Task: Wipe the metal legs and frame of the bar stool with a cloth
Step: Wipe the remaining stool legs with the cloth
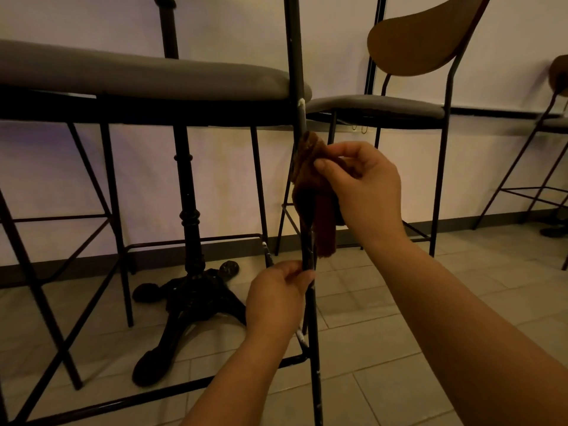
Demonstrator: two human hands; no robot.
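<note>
A bar stool with a grey padded seat and a thin black metal frame fills the left and centre. Its near upright leg runs from top to bottom through the middle. A brown cloth is wrapped against this leg just below the seat. My right hand is shut on the cloth and presses it to the leg. My left hand grips the same leg lower down, above the footrest bar.
A black cast-iron table pedestal stands behind the stool, its feet spread on the tiled floor. A second stool with a wooden backrest stands at the right, and part of a third at the far right. A pale wall lies behind.
</note>
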